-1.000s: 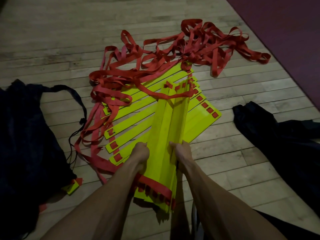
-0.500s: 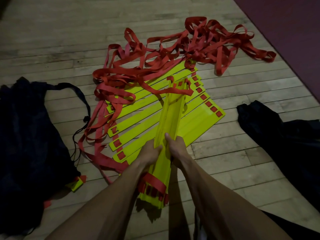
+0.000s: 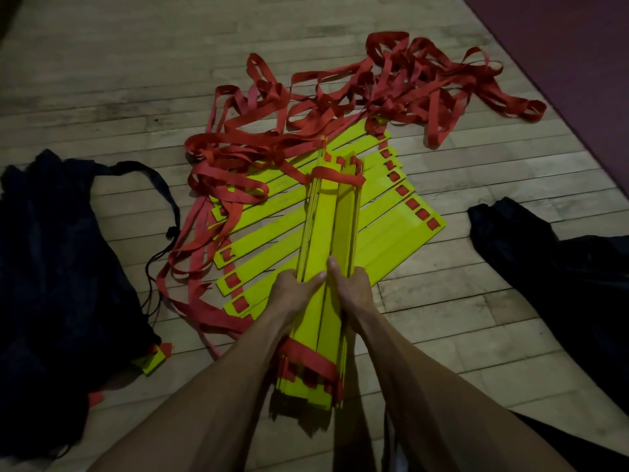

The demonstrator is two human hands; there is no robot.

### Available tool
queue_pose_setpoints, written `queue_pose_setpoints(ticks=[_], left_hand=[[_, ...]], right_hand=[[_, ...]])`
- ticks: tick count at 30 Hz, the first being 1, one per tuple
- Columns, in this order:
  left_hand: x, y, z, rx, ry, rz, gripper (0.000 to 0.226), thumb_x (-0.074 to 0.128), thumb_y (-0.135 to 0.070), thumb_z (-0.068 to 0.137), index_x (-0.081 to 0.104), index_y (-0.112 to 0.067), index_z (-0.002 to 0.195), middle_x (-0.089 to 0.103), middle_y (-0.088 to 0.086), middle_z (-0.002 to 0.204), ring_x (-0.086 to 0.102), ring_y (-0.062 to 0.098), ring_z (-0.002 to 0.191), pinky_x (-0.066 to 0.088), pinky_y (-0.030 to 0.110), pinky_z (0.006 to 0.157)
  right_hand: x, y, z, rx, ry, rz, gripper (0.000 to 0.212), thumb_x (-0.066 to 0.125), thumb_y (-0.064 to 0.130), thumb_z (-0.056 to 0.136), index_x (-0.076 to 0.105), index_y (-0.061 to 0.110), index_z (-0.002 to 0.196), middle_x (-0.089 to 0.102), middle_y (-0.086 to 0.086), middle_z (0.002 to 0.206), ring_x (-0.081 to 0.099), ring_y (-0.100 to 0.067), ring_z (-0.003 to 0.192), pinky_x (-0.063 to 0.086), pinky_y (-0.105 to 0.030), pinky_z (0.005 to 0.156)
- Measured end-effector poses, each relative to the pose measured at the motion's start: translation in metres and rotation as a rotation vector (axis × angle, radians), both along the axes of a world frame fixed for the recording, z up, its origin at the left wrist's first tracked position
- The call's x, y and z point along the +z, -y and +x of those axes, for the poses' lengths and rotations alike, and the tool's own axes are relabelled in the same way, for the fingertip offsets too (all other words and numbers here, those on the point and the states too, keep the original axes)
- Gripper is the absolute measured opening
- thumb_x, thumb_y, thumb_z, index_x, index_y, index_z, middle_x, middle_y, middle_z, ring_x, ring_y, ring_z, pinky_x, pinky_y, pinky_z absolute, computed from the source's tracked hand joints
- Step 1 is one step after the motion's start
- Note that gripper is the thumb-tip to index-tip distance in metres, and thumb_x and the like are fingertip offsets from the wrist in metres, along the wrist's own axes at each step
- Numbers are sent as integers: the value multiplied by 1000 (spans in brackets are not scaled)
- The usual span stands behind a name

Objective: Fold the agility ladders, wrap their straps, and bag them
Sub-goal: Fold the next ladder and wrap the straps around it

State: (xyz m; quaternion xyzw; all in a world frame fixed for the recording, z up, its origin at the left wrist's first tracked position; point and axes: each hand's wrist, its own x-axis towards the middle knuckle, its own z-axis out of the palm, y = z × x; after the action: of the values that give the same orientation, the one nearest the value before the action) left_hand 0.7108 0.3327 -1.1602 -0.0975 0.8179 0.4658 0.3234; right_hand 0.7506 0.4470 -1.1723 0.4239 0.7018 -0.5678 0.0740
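Note:
A stack of yellow ladder rungs stands on edge in front of me, red strap loops at both its ends. My left hand grips the stack's left side and my right hand grips its right side, thumbs meeting on top. More yellow rungs lie fanned flat on the floor beneath. A tangle of red straps spreads beyond and left of them. A dark drawstring bag lies at the left, with a yellow rung end poking out at its lower edge.
The floor is wooden boards. A second dark bag or cloth lies at the right. A dark red mat covers the far right corner.
Both hands have squeezed the upright rungs together into a tighter stack and pulled it slightly nearer. The loose rungs and straps on the floor stayed put.

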Motion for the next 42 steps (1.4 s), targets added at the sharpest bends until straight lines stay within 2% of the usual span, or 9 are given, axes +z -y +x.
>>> queue_pose_setpoints(ticks=[5,9,13,18,25,30,34,38,42], left_hand=[[5,-6,11,-28,90,266,25,67,2,85,71,-4,109,75,5,84,71,12,68,53,25,56],[10,-12,10,-32,-22,181,33,59,-7,93,58,-16,124,69,0,98,67,13,83,51,22,58],[8,-10,5,-59,-16,235,50,38,-44,107,38,-18,150,48,-8,138,48,16,131,42,28,94],[6,-12,5,-46,31,348,49,31,-44,108,51,-18,144,55,-7,130,49,5,116,40,17,89],[-3,-3,1,-134,-202,-44,33,41,-33,108,59,-9,94,54,3,80,51,21,79,28,33,57],[-1,-1,2,-68,-241,51,37,51,-21,105,55,0,135,58,-4,111,58,6,98,41,15,74],[-4,3,0,69,-114,157,35,50,-13,105,55,7,134,59,-2,101,56,7,87,42,13,72],[-16,5,-5,61,-125,107,29,41,-26,109,56,-17,85,54,1,84,49,10,77,35,21,65],[-23,11,-11,182,-46,339,56,45,-48,102,56,-8,140,59,10,141,53,23,131,42,46,112]], right_hand=[[4,8,-7,-23,-29,-65,80,41,62,97,36,-2,145,53,-14,133,54,-27,117,47,-39,91],[6,10,-11,-27,-33,-50,77,41,61,97,42,-2,141,57,-18,133,58,-32,118,51,-45,94],[7,12,-15,-14,-39,-37,65,39,48,104,45,-6,139,59,-19,131,59,-32,115,50,-43,91],[6,20,-19,2,-70,-75,56,43,38,105,44,-5,142,55,-18,139,54,-32,126,45,-39,97],[2,10,-13,36,-76,-30,32,54,42,100,62,13,88,58,2,82,52,-8,72,41,-17,61],[5,7,-15,17,-78,-112,68,65,42,93,50,-5,139,57,-20,138,56,-29,124,45,-37,98],[-2,6,-18,14,-57,-144,44,54,38,100,62,-3,113,67,-10,93,63,-18,85,48,-25,70],[0,11,-19,-17,-83,-155,32,51,35,102,60,5,97,55,3,75,52,-6,67,37,-19,54],[5,12,-16,-13,-104,-171,43,56,40,99,59,1,117,64,-1,98,62,-19,94,43,-17,68]])
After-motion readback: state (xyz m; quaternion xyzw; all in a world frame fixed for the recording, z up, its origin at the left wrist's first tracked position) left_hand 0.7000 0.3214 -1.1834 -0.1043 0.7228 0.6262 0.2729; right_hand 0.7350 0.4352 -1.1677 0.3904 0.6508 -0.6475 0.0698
